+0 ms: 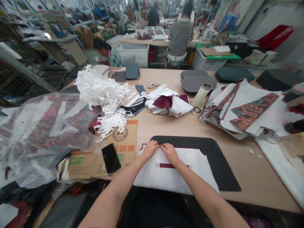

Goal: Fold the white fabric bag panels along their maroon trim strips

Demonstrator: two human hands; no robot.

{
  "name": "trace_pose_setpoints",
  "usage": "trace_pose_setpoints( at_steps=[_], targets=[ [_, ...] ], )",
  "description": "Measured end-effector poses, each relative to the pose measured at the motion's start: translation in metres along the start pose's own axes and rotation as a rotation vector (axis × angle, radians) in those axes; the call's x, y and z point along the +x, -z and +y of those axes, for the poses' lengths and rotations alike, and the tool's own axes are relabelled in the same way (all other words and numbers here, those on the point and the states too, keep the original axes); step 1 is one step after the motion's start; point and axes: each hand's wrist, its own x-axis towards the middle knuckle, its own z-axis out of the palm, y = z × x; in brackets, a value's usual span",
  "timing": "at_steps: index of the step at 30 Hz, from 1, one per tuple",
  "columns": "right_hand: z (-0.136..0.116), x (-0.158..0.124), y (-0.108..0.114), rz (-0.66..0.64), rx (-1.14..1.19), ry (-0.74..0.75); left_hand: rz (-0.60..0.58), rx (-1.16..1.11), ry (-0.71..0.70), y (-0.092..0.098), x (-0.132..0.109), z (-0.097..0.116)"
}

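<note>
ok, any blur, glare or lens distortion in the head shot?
Head view: outer areas stretched and smeared; grey-clad background worker soft; pale shine on the plastic bag; left hand and right hand on the white sheet read more clearly.

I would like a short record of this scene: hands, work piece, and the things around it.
Left hand: at far edge of white sheet
Right hand: same edge, close beside
Under sheet: dark grey panel
Left of sheet: black phone on printed cardboard
Beyond sheet: white-and-maroon cloth pile, cream flask
Right side: patterned bundle
</note>
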Motion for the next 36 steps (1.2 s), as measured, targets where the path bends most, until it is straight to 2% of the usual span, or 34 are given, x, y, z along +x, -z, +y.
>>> trace_pose_setpoints(
  at_steps=[4, 7, 10, 12, 15, 19, 21, 24, 27, 29, 33, 36],
  targets=[
    [0.014, -0.011, 0.005, 0.003, -0.006, 0.109, -0.033, 0.021, -0.081, 0.004, -0.007, -0.006],
    [0.027, -0.024, 0.013, 0.009, -0.012, 0.141, -0.037, -0.002, -0.046, 0.01, -0.013, -0.015],
    [0.033, -0.03, 0.02, 0.006, -0.015, 0.091, -0.04, -0.049, 0.016, 0.013, -0.018, -0.024],
    [0.027, -0.025, 0.02, -0.008, -0.01, 0.019, -0.042, -0.084, 0.052, 0.013, -0.02, -0.028],
    [0.003, -0.005, 0.013, -0.026, 0.006, -0.07, -0.039, -0.081, 0.041, 0.01, -0.021, -0.029],
    [-0.028, 0.016, 0.004, -0.05, 0.021, -0.01, -0.014, -0.011, -0.024, 0.007, -0.025, -0.028],
    [-0.03, 0.016, 0.006, -0.057, 0.018, 0.037, -0.014, 0.009, -0.04, 0.01, -0.028, -0.029],
    [-0.019, 0.01, 0.012, -0.077, 0.018, 0.056, -0.04, -0.002, 0.023, 0.017, -0.031, -0.034],
    [-0.016, 0.013, 0.013, -0.108, -0.005, -0.008, -0.053, -0.025, 0.128, 0.023, -0.032, -0.038],
    [-0.026, 0.022, 0.009, -0.114, -0.007, -0.033, -0.052, -0.023, 0.155, 0.024, -0.033, -0.04],
    [-0.051, 0.037, 0.0, -0.131, -0.016, 0.021, -0.031, 0.04, 0.033, 0.021, -0.038, -0.041],
    [-0.047, 0.034, 0.005, -0.158, -0.054, 0.087, -0.004, 0.074, -0.039, 0.023, -0.045, -0.042]
  ],
)
